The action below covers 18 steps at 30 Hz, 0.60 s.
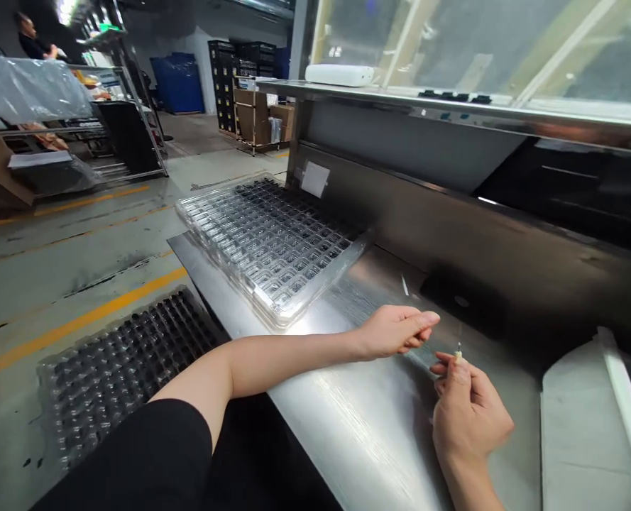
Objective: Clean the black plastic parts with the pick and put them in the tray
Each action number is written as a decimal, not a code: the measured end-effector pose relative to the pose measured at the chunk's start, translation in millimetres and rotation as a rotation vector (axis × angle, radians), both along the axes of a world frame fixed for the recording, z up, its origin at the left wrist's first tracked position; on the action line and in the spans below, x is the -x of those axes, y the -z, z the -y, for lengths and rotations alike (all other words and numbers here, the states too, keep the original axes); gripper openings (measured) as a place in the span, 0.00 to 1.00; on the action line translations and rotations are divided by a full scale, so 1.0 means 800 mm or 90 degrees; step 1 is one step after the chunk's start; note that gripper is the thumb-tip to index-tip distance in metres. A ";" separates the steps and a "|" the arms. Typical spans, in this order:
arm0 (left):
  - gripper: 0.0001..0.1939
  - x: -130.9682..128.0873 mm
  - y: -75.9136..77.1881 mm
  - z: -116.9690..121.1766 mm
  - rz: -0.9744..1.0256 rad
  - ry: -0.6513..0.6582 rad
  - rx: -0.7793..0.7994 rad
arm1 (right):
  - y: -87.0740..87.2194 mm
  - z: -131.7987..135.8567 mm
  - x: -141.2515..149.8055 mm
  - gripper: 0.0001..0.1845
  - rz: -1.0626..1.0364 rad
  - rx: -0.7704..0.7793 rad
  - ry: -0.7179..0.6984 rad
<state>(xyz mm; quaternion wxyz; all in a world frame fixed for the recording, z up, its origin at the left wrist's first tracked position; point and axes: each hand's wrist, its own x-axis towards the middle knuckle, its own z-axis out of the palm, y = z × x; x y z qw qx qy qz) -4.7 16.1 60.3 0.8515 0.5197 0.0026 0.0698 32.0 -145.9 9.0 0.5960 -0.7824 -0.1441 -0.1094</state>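
Note:
My left hand (394,331) reaches across the steel bench (358,419) with its fingers pressed together in a pinch; what they hold is too thin to name. My right hand (467,411) is closed just to its right, pinching a tiny light-coloured part with a thin pin (458,350) sticking up from thumb and forefinger. The two hands are a few centimetres apart above the bench. A stack of clear plastic cell trays (272,245) holding small dark parts lies on the bench to the left of my hands.
A second stack of dark cell trays (118,369) sits low beside the bench on the left. A white tray or sheet (586,426) lies at the right edge. The steel back wall (453,227) and shelf rise behind. A person stands far off at top left.

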 end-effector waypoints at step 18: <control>0.22 0.016 -0.015 0.009 0.050 -0.076 0.063 | 0.007 0.002 -0.011 0.41 -0.012 -0.049 -0.011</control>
